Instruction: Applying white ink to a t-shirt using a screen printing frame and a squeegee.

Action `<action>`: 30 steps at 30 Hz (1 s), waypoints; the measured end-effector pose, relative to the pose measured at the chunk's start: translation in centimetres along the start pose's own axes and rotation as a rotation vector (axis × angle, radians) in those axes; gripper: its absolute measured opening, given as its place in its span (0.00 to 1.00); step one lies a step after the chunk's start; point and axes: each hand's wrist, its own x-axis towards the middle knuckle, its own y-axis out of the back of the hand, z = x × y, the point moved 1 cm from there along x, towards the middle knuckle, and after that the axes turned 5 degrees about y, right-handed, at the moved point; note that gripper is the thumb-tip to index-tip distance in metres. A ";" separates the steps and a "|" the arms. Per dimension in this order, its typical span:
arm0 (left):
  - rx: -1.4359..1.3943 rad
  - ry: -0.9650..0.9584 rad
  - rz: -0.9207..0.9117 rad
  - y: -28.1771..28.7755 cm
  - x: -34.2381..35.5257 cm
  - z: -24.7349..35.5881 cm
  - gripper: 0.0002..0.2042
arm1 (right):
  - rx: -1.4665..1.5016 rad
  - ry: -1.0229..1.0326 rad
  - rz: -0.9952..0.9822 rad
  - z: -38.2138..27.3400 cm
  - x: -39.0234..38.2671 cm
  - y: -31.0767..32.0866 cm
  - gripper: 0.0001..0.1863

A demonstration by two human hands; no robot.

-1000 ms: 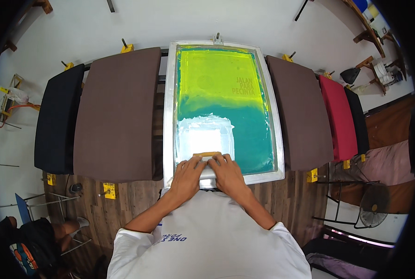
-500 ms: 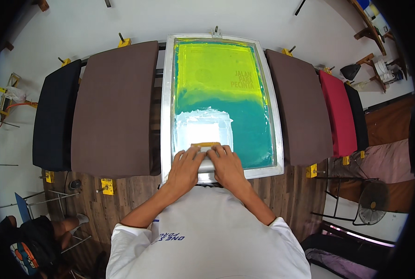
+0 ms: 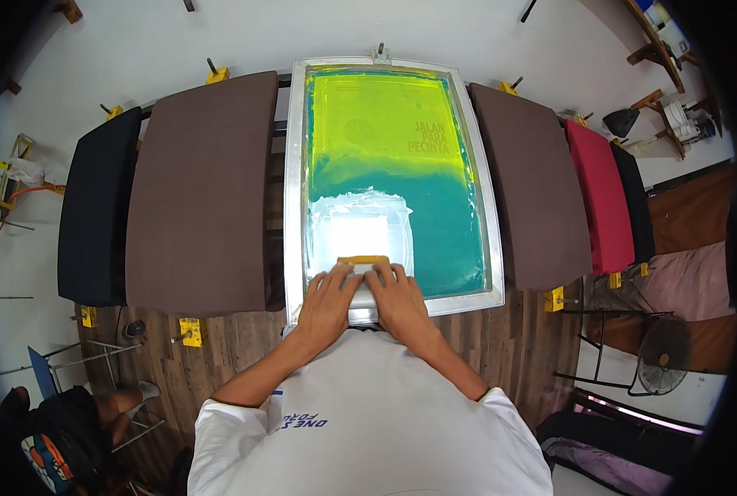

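Note:
A silkscreen frame with silver metal edges lies in front of me. Its mesh is yellow-green at the far part and teal nearer, and a white ink patch covers the near left. My left hand and my right hand grip a squeegee side by side at the near end of that patch. The squeegee's yellow strip shows beyond my fingertips, and a grey part shows between the hands. My thumbs and the squeegee's lower edge are mostly hidden.
Brown fabric-covered boards flank the frame, with black boards and a red board further out. Yellow clamps sit at their ends. A fan stands at right. Another person's leg shows at lower left.
Both hands and the squeegee have drawn slightly toward me, by a very small amount. The view has shifted a little; the white ink patch looks the same.

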 end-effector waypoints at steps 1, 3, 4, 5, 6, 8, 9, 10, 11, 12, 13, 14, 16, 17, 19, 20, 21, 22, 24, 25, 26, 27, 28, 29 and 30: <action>-0.011 0.010 -0.053 -0.4 -0.3 -0.2 0.28 | -0.006 0.022 -0.004 0.0 -0.3 -0.6 0.25; 0.011 0.008 -0.100 -1.2 -1.1 -0.4 0.28 | -0.001 0.045 -0.041 0.0 -1.0 -0.9 0.23; 0.010 0.011 -0.102 -1.1 -1.3 -0.2 0.28 | 0.001 0.046 -0.044 -0.1 -1.2 -0.4 0.23; -0.033 0.015 -0.127 -0.6 -1.4 0.0 0.27 | 0.047 0.034 -0.095 -0.1 -1.3 0.2 0.22; -0.076 0.019 -0.152 -0.3 -1.4 0.2 0.27 | 0.092 0.023 -0.145 -0.2 -1.2 0.6 0.21; -0.046 0.011 -0.108 0.1 -1.0 0.5 0.27 | 0.081 0.015 -0.109 -0.4 -0.7 1.2 0.21; -0.014 0.002 -0.061 0.3 -0.8 0.5 0.27 | 0.068 0.009 -0.070 -0.5 -0.5 1.4 0.20; -0.005 -0.015 -0.008 0.7 -0.5 0.6 0.27 | 0.025 0.019 -0.016 -0.4 -0.3 1.1 0.20; -0.005 -0.015 -0.008 0.4 -0.6 0.4 0.27 | 0.025 0.018 -0.017 -0.2 -0.4 0.4 0.20; -0.012 -0.014 -0.035 -0.3 -0.7 0.0 0.27 | 0.029 0.023 -0.001 -0.1 -0.8 -0.5 0.20; -0.017 -0.012 -0.062 -0.6 -0.8 -0.3 0.27 | 0.034 0.028 0.016 -0.1 -0.9 -0.8 0.20; -0.017 -0.012 -0.061 -0.7 -1.1 -0.3 0.27 | 0.034 0.029 0.016 -0.2 -1.1 -0.9 0.20; -0.063 0.029 -0.132 -0.6 -1.8 0.0 0.27 | 0.016 0.040 -0.088 -0.7 -1.5 -0.3 0.20; -0.065 0.032 -0.135 -0.3 -2.0 0.3 0.27 | 0.019 0.039 -0.091 -0.9 -1.5 0.2 0.20; -0.077 0.064 -0.154 0.4 -1.8 0.7 0.27 | 0.062 0.048 -0.173 -1.0 -0.9 1.5 0.20; -0.078 0.064 -0.155 0.5 -1.5 0.7 0.27 | 0.062 0.047 -0.174 -1.0 -0.8 1.5 0.20; -0.049 0.042 -0.106 0.6 -1.3 0.8 0.27 | 0.031 0.039 -0.116 -1.0 -0.7 1.3 0.21; -0.020 0.018 -0.056 0.8 -1.0 0.8 0.27 | -0.002 0.030 -0.058 -1.0 -0.6 1.3 0.21; -0.017 0.009 -0.060 0.3 -1.1 0.5 0.27 | 0.022 0.025 -0.072 -0.8 -1.4 0.0 0.21; -0.041 0.009 -0.101 0.0 -1.5 0.4 0.27 | 0.047 0.022 -0.086 -0.8 -1.5 -0.2 0.21; -0.066 0.009 -0.141 0.0 -1.8 0.3 0.27 | 0.048 0.022 -0.088 -0.7 -1.6 0.0 0.21; -0.073 0.014 -0.176 0.1 -1.9 0.3 0.28 | 0.098 0.022 -0.140 -0.6 -1.6 0.5 0.24; -0.075 0.013 -0.179 0.5 -1.9 0.5 0.28 | 0.149 0.019 -0.192 -0.7 -1.7 0.9 0.28; -0.104 0.020 -0.218 0.8 -1.8 0.7 0.28 | 0.151 0.016 -0.195 -0.8 -1.6 1.4 0.28; -0.133 0.027 -0.258 0.9 -1.8 0.8 0.28 | 0.160 0.005 -0.222 -1.0 -1.6 1.7 0.28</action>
